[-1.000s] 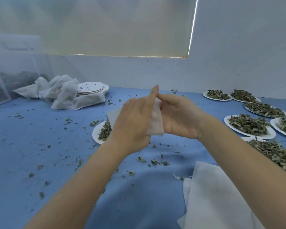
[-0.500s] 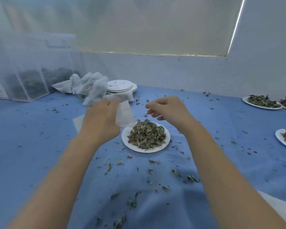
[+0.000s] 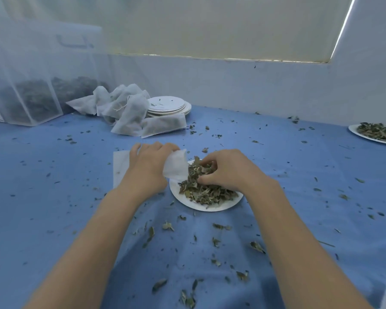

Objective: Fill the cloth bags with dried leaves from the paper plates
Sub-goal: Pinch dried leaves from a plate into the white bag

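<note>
White cloth is what our left hand (image 3: 146,169) has got, fingers curled and pinching a small cloth bag (image 3: 176,167) right at the left rim of the paper plate (image 3: 206,206). Our right hand (image 3: 226,169) is down in the dried leaves (image 3: 204,188) piled on that plate, fingertips bunched together around a clump of them, just beside the bag's edge. Under the left hand there's another flat white bag (image 3: 120,166) lying on the blue tablecloth (image 3: 54,197), with leaf crumbs scattered all over it. Further back we've got a heap of filled bags (image 3: 129,113) leaning against a stack of used plates (image 3: 168,105), and clear bins (image 3: 31,90) of leaves on the far left. One more plate of leaves (image 3: 377,133) sits at the right edge.
</note>
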Demonstrator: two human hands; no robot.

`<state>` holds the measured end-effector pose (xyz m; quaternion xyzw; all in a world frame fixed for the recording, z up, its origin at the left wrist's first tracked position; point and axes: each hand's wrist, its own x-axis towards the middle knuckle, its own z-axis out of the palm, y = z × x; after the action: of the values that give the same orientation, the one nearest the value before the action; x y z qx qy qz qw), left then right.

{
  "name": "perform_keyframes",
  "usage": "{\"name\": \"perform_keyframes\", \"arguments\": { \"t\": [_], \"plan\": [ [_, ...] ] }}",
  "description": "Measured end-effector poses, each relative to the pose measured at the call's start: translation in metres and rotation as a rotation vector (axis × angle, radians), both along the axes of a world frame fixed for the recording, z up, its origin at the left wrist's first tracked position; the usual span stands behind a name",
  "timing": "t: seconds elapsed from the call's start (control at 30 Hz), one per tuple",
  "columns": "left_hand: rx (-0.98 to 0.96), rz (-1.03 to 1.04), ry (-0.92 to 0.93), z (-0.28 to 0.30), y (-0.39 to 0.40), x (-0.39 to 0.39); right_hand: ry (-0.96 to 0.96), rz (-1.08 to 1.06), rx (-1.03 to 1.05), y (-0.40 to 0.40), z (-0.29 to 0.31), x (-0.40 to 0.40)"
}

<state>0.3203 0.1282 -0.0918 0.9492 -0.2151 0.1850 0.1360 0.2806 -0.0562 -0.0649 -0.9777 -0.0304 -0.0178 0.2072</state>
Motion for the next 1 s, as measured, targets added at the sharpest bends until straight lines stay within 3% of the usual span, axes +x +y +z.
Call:
{"name": "perform_keyframes", "arguments": {
  "t": [0.43,1.0],
  "plan": [
    [-0.092,-0.032,-0.015,-0.007,-0.002,0.003,-0.217,0.047,0.217,-0.020,0.020,-0.002],
    [-0.324,-0.175,0.007,-0.006,-0.018,-0.010,-0.296,0.223,0.441,0.005,0.010,-0.006]
  ]
}}
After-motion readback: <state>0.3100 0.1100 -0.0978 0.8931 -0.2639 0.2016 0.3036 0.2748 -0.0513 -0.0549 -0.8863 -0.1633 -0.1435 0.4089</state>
